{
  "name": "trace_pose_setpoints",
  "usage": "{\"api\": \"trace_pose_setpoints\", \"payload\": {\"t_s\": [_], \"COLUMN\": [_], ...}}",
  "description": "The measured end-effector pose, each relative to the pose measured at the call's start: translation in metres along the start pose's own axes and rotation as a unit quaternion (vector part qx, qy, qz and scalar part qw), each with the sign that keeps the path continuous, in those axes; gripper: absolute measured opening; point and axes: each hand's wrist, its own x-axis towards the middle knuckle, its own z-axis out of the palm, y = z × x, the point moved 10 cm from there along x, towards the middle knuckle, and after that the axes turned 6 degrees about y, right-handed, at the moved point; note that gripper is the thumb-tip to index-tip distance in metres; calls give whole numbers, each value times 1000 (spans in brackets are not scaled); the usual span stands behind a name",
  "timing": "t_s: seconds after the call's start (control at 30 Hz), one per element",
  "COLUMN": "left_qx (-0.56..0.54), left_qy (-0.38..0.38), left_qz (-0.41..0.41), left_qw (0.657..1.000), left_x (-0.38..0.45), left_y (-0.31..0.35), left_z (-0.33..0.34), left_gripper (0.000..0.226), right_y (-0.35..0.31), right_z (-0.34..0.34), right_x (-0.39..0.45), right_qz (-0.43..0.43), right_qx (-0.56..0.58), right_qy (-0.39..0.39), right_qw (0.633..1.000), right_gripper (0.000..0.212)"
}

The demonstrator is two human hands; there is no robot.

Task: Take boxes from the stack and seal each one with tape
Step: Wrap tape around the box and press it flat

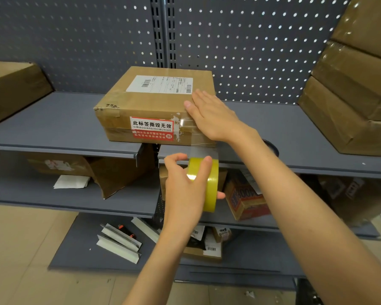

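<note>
A brown cardboard box [145,106] with a white shipping label and a red and white sticker sits on the grey shelf [53,128]. My right hand [209,115] lies flat with straight fingers on the box's right top edge, pressing it. Below the shelf's front edge, my left hand [185,183] grips a yellow roll of tape [209,183]. A clear strip of tape [204,148] runs from the roll up to the box's right front face.
A stack of brown boxes [350,89] leans at the right of the shelf, and another box [11,89] sits at the left. Lower shelves hold torn cardboard [110,172], a printed carton [246,201] and white strips [119,241]. A pegboard wall stands behind.
</note>
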Motion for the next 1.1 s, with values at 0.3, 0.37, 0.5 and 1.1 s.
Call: {"api": "trace_pose_setpoints", "payload": {"t_s": [0.3,0.37,0.5,1.1], "left_qx": [-2,2,10,-26], "left_qy": [-12,-10,-10,-21], "left_qz": [40,41,41,29], "left_qw": [999,999,999,999], "left_x": [1,1,4,11], "left_y": [5,5,2,7], "left_z": [4,4,3,4], "left_gripper": [29,32,34,21], "right_y": [-2,-1,-1,2], "right_z": [-3,-2,-1,-1], "right_x": [-2,-3,-1,0], "right_qz": [-5,-3,-4,-2], "right_qx": [14,16,18,5], "right_qy": [10,9,13,41], "right_qw": [1000,1000,1000,999], "right_gripper": [59,59,60,60]}}
